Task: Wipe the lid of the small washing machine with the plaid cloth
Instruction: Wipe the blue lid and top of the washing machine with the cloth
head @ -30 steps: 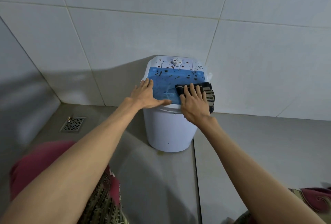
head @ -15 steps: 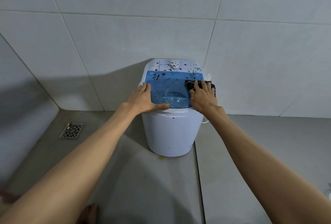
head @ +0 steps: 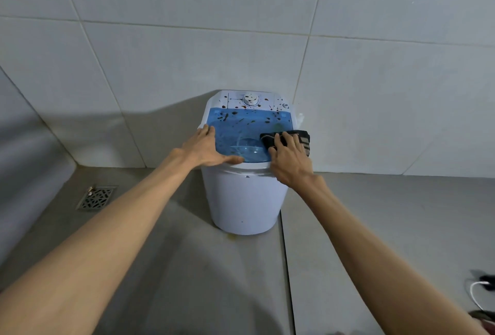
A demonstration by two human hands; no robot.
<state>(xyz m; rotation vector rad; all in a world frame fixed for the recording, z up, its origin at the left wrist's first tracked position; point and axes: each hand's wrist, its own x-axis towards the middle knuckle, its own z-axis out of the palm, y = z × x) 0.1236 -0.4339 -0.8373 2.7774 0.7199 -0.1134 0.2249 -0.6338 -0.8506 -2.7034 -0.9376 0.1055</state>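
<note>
A small white washing machine (head: 245, 198) stands on the floor against the tiled wall. Its translucent blue lid (head: 247, 127) is spattered with dark brown spots, as is the white control panel with a dial (head: 251, 99) behind it. My right hand (head: 290, 159) presses the dark plaid cloth (head: 301, 139) flat on the lid's right side, with part of the cloth hanging over the right edge. My left hand (head: 207, 148) lies flat on the lid's left front corner, fingers spread, holding nothing.
A metal floor drain (head: 97, 197) sits at the left near the wall corner. A white cable (head: 479, 294) lies on the floor at the far right edge. A tile joint (head: 288, 267) runs along the grey floor from the machine toward me.
My right hand with the cloth slid back from the lid's far right toward its front. The camera view rose and the red garment left the view. My left hand stayed put.
</note>
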